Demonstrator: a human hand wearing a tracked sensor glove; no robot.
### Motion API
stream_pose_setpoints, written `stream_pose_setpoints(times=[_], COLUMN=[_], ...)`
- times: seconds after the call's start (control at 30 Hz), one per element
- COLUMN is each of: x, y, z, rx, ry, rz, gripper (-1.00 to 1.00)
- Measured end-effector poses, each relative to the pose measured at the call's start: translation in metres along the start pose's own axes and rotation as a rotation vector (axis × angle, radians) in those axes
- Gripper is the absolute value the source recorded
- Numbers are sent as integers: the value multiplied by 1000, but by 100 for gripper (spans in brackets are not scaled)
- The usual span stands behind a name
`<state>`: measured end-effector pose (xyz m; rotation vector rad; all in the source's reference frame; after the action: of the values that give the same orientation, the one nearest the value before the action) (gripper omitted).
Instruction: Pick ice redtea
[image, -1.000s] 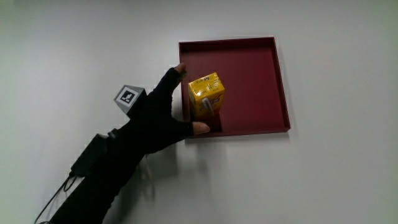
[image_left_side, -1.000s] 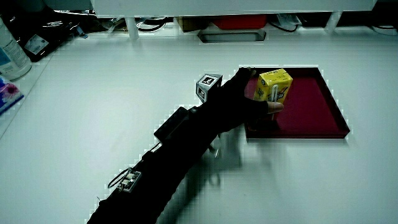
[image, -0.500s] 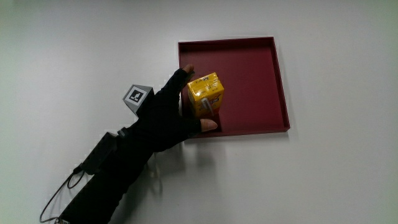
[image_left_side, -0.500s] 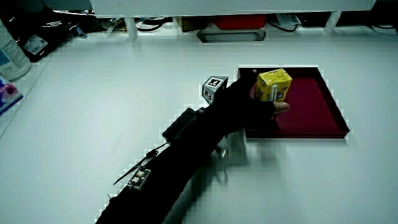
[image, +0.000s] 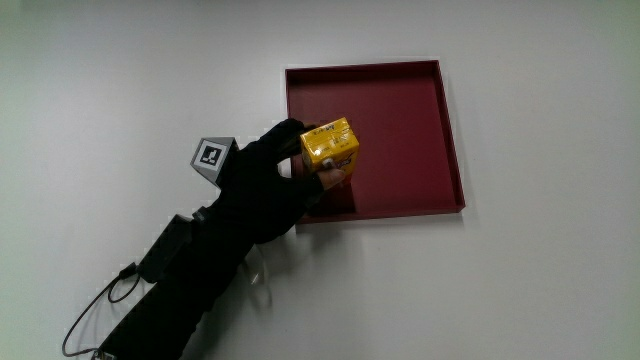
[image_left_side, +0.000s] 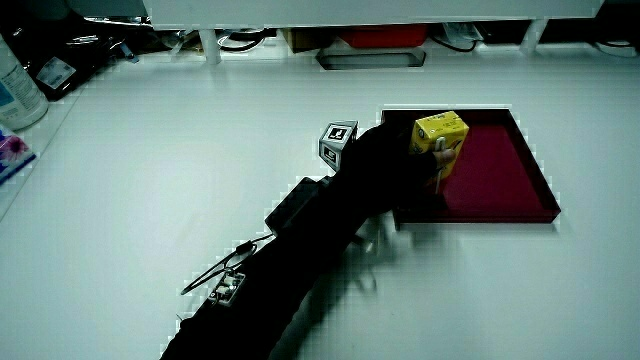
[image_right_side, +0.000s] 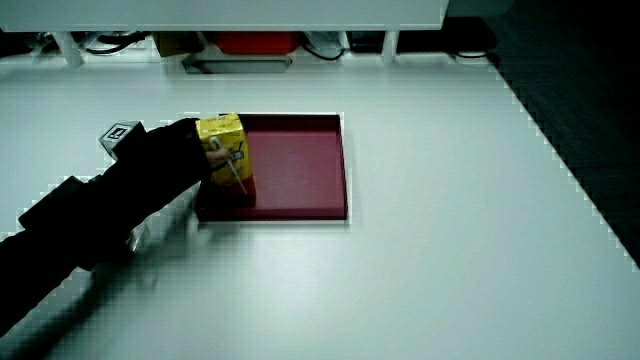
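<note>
While reaching from the near corner of the red tray (image: 450, 130), the hand (image: 265, 185) is closing its grip around the ice redtea carton (image: 331, 148); fingers are wrapping its side; the carton, yellow and boxy with a straw on its face, is standing upright, long axis vertical, inside that corner.

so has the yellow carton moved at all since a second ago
Yes, slightly. The yellow carton, gripped by the hand, has shifted farther from the person relative to the red tray, away from the tray's near wall, and looks tilted.
</note>
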<state>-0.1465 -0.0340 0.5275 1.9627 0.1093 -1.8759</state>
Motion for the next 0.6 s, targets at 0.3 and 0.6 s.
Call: stream_pose_setpoints(times=[0.3, 0.6], x=[-3, -6], y=[0, -3], z=[-1, -4], rx=[-1, 15], ry=[-4, -31], rz=[-23, -67], gripper=[85, 100])
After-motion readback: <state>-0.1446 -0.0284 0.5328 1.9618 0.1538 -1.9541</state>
